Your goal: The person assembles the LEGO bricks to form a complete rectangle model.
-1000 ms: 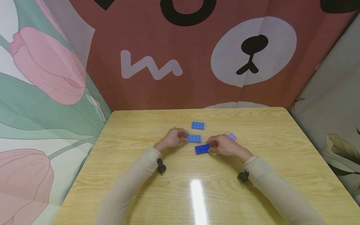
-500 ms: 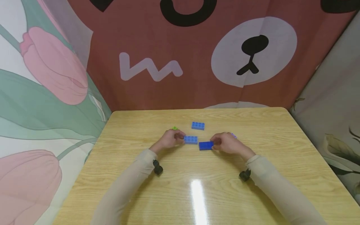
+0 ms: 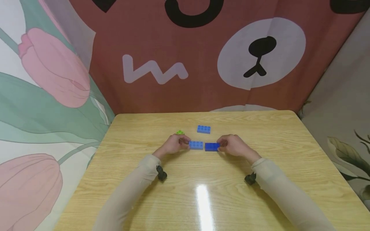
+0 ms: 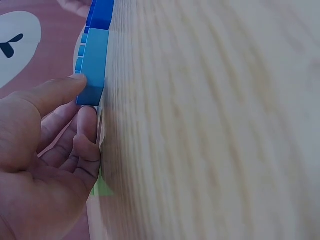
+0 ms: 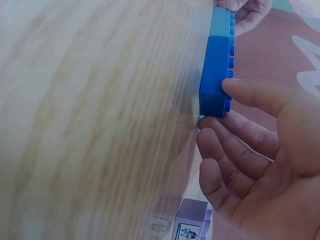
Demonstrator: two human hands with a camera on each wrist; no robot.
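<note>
As the left hand [image 3: 174, 144] pinches the light blue brick [image 3: 196, 145] and the right hand [image 3: 234, 145] the dark blue brick [image 3: 211, 147], each by its outer end, the facing ends are free to sit just beside each other. Both are toward the far edge of the bench [image 3: 248, 122], with a third brick [image 3: 203, 129] between them and that edge, seemingly out of both hands' way.
</note>
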